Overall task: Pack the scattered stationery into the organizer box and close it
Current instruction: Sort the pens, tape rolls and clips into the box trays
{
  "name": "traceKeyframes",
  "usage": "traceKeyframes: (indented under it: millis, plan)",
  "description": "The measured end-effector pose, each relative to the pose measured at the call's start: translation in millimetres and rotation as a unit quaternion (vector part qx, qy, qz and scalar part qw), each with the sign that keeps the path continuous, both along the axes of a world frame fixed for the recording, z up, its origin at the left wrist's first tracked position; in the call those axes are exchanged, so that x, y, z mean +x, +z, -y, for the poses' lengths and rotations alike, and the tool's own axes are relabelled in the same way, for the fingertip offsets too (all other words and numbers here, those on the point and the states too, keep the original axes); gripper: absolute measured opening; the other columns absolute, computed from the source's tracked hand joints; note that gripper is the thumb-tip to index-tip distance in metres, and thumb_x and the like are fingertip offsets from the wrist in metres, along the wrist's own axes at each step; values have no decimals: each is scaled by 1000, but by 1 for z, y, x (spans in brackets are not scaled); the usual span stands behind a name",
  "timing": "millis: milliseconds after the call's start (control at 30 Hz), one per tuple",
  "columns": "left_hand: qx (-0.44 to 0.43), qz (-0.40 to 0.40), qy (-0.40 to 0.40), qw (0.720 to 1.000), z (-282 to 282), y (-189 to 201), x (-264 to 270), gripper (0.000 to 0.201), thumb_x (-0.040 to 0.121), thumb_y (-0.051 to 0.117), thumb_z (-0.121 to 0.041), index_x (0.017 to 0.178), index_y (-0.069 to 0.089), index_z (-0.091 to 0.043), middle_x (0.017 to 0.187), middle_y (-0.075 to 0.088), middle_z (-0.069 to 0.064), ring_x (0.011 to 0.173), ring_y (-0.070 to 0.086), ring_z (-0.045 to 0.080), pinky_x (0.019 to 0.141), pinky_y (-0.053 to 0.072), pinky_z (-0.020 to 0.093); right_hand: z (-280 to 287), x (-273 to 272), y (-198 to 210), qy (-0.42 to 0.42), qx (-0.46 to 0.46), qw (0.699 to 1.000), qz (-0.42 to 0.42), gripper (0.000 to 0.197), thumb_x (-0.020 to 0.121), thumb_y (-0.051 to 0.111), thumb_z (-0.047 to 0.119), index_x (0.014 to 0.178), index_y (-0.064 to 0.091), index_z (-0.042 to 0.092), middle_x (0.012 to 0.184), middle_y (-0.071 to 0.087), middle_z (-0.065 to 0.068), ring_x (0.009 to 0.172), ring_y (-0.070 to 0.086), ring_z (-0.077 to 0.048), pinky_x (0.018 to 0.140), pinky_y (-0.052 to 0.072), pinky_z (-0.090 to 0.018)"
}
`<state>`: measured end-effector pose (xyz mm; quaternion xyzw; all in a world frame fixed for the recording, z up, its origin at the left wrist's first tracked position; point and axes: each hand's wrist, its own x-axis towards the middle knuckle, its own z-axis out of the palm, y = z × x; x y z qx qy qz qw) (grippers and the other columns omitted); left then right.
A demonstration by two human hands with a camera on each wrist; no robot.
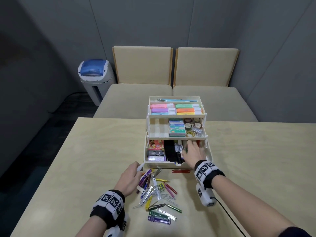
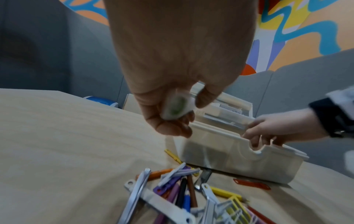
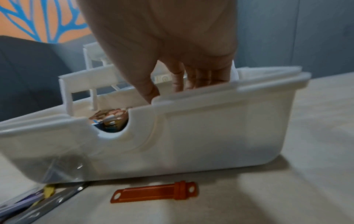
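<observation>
The cream organizer box (image 1: 209, 155) stands open in three stepped tiers at the table's middle. My left hand (image 1: 138, 168) hovers just before the box's front left corner and pinches a small white correction tape (image 2: 177, 106) with a green core between thumb and fingers. My right hand (image 1: 189, 148) reaches over the front wall (image 3: 210, 128) into the bottom compartment, fingers straight and spread among markers (image 1: 177, 151); its fingertips are hidden behind the wall. A heap of scattered pencils, clips and fasteners (image 1: 157, 192) lies in front of the box. A red fastener (image 1: 180, 171) lies alone by the front wall.
The upper tiers hold highlighters (image 1: 176, 109), staple boxes (image 1: 177, 129) and tape rolls (image 1: 193, 124). A cable (image 1: 229, 218) trails from my right wrist across the table. Two beige seats (image 1: 171, 100) stand beyond the table, and a bin (image 1: 95, 77) at the back left.
</observation>
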<state>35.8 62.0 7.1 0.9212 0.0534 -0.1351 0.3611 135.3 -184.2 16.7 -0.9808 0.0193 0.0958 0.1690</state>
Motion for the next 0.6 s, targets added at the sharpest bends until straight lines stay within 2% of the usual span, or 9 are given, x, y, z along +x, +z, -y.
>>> traceKeyframes:
  millis: [67, 133, 200, 300, 367, 433, 500, 600]
  plan:
    - [-13, -32, 5, 999, 0, -7, -5, 14, 98, 35, -20, 95, 46, -11, 78, 56, 4, 66, 47, 17, 61, 36, 31, 1, -22, 3, 53, 48, 996, 42, 11, 94, 47, 24, 103, 48, 17, 109, 49, -2, 88, 57, -23, 69, 43, -32]
    - [-66, -70, 38, 995, 1, -15, -11, 15, 97, 36, -20, 93, 46, -9, 70, 56, 5, 58, 48, 18, 56, 37, 30, -1, -47, -3, 99, 98, 989, 40, 4, 95, 49, 24, 96, 47, 21, 102, 48, 4, 82, 57, -15, 73, 49, -30]
    - [-148, -104, 97, 979, 2, -20, -17, 16, 97, 37, -19, 90, 47, -9, 63, 54, 5, 48, 46, 17, 46, 34, 26, -4, -70, -19, 139, 118, 983, -5, 5, 94, 50, 25, 92, 47, 23, 99, 50, 6, 83, 56, -12, 79, 52, -32]
    - [-240, -137, 165, 947, -1, -26, -22, 24, 98, 33, -24, 91, 47, -5, 52, 47, 3, 39, 40, 16, 43, 30, 24, -15, -100, -40, 180, 79, 975, -105, 9, 95, 47, 31, 94, 52, 24, 104, 51, 6, 89, 55, -13, 82, 49, -29]
    - [-269, -152, 189, 932, -4, -27, -25, 36, 100, 29, -34, 90, 47, -5, 51, 47, 4, 39, 40, 17, 42, 31, 23, -25, -110, -52, 169, 73, 978, -100, 12, 96, 45, 33, 103, 53, 25, 112, 48, 5, 89, 56, -15, 83, 50, -30]
    - [-252, -145, 198, 936, -10, -28, -27, 40, 100, 32, -41, 91, 49, -6, 52, 47, 5, 39, 42, 17, 42, 33, 23, -36, -107, -57, 141, 70, 985, -71, 16, 96, 46, 27, 112, 52, 24, 116, 42, 4, 85, 57, -14, 80, 51, -30]
    - [-206, -126, 188, 952, -17, -27, -30, 38, 98, 41, -44, 93, 51, -7, 50, 50, 3, 38, 46, 16, 40, 35, 22, -47, -97, -60, 121, 49, 989, -63, 23, 95, 48, 17, 118, 51, 23, 118, 41, 1, 80, 55, -16, 74, 50, -29]
    - [-168, -105, 174, 965, -26, -29, -32, 38, 91, 55, -44, 94, 53, -6, 52, 55, 2, 37, 48, 16, 36, 36, 21, -60, -85, -60, 114, 1, 991, -65, 24, 94, 45, 9, 114, 52, 20, 117, 43, -6, 84, 52, -22, 71, 45, -33]
